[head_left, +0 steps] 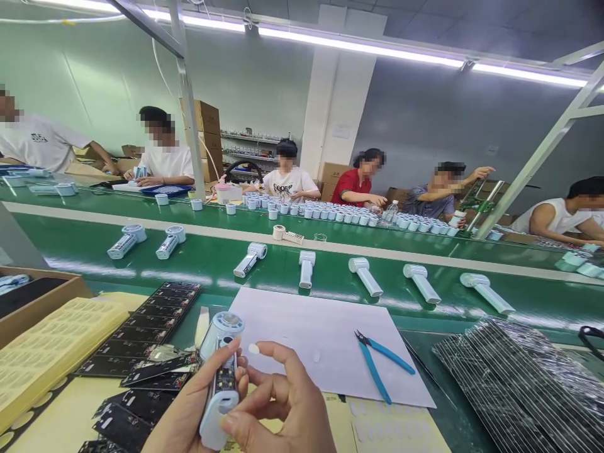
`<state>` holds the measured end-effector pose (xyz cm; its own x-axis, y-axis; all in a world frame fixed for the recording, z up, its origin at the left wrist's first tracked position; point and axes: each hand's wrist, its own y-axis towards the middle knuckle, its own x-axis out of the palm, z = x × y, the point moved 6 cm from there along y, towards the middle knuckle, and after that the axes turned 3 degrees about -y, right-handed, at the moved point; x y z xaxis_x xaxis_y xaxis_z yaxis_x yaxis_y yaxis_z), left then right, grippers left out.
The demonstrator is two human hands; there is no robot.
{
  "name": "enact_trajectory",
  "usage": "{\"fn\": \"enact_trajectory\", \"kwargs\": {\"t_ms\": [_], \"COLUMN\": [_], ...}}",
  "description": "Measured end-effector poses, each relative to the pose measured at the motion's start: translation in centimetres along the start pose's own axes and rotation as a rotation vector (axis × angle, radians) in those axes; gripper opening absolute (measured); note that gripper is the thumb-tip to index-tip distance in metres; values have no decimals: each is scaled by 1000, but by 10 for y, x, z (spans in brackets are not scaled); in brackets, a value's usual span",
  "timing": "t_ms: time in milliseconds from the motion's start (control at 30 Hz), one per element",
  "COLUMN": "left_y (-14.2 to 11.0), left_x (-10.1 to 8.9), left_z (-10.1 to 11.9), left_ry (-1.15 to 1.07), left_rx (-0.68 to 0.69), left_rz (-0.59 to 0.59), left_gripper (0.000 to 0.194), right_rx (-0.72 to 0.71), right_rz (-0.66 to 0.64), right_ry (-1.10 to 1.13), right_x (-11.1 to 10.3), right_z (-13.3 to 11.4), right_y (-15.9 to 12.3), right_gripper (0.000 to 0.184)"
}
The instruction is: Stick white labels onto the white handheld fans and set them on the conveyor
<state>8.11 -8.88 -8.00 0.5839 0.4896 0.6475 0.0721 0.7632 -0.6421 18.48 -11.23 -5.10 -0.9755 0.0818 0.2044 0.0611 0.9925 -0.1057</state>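
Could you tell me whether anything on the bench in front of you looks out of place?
Nothing looks damaged or spilled. The black circuit boards lie in a loose, overlapping heap beside the neat tray, and the blue cutters rest open on the white sheet.
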Motion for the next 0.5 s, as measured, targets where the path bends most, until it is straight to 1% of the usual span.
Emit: {"fn": "enact_trajectory", "kwargs": {"t_ms": [133,367,500], "left_y": [-4,-6,-12], "left_x": [2,0,4], "left_z": [-2,1,2], "left_ry": [-41,19,79], "left_rx": [-17,48,85], "left_rz": [-36,-9,13], "left_gripper": [9,13,8], "right_rx": [25,6,-50], "right_rz": [-6,1,-10], "right_ry": [-37,-73,-105], "right_x": [1,2,2], "right_z": [-1,-5,-3], "right_y": [-2,-3,-3], "right_gripper": [56,57,56]}}
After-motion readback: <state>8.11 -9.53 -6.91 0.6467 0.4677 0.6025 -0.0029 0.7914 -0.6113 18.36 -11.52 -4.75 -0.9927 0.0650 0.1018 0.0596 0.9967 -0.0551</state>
